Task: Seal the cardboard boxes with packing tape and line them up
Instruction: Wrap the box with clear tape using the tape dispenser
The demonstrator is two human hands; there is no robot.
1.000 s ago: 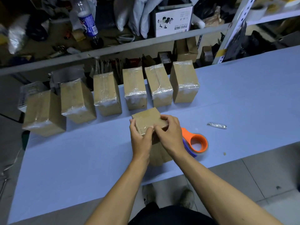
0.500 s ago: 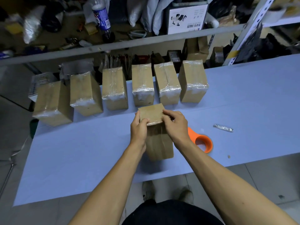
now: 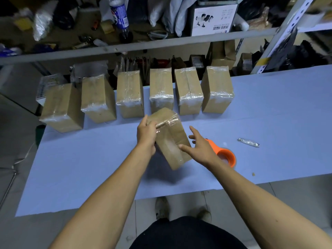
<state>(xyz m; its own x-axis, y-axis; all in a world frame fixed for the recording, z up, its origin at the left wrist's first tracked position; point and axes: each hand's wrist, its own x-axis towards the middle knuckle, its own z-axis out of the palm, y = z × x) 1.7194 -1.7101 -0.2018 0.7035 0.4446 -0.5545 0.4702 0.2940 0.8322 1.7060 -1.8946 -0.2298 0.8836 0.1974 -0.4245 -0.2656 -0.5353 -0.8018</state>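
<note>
From the head camera, a small cardboard box [image 3: 170, 139] is tilted over the pale blue tabletop [image 3: 269, 108], near the front edge, just in front of a row of six taped boxes [image 3: 136, 94] that stand side by side along the far edge. The box in hand looks light and stiff, judging by how one hand carries its tilt; its upper end already carries wrinkled clear tape, which will be slick, so bare cardboard on the long sides and the corners seem the surer places to take hold, with a flat palm under it when it is set down. The left hand [image 3: 146, 132] grips the upper left end of the box, thumb and fingers curled over the taped edge, forearm reaching forward from the lower left. The right hand [image 3: 199, 146] is spread, fingers straight and apart, thumb tip close to or just touching the right face of the box, holding nothing; whether it presses the cardboard I cannot tell. Behind that hand an orange tape dispenser [image 3: 225, 155] lies on the tabletop, partly hidden by the wrist. A small crumpled scrap of tape [image 3: 248, 142] lies well apart to the right. A cluttered metal shelf [image 3: 161, 44] runs behind the row
</note>
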